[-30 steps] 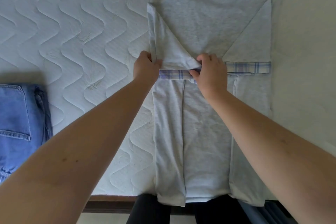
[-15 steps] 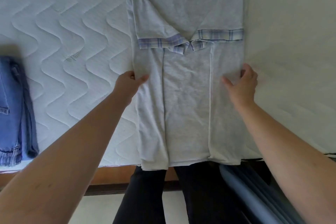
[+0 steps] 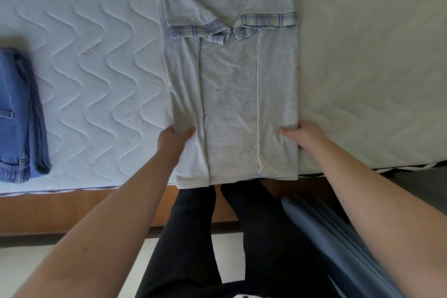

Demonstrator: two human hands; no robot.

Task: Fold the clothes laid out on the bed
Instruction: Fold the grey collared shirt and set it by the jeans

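Observation:
A grey shirt (image 3: 229, 94) with plaid-trimmed sleeves lies on the white quilted mattress (image 3: 101, 80), both sides folded inward into a long strip. Its hem hangs slightly over the near bed edge. My left hand (image 3: 173, 140) pinches the strip's left edge near the hem, thumb on top of the cloth. On the opposite edge, at the same height, my right hand (image 3: 304, 134) grips the fabric with its thumb lying on the cloth.
Folded blue jeans (image 3: 19, 116) lie on the mattress at the far left. The wooden bed frame (image 3: 72, 210) runs below the mattress edge. My dark-trousered legs (image 3: 205, 237) stand against it, with blue fabric (image 3: 338, 237) hanging to the right.
Both hands left the sleeve cuffs at the shirt's middle and slid down its outer edges toward the hem, where they now take hold. The view tilted downward.

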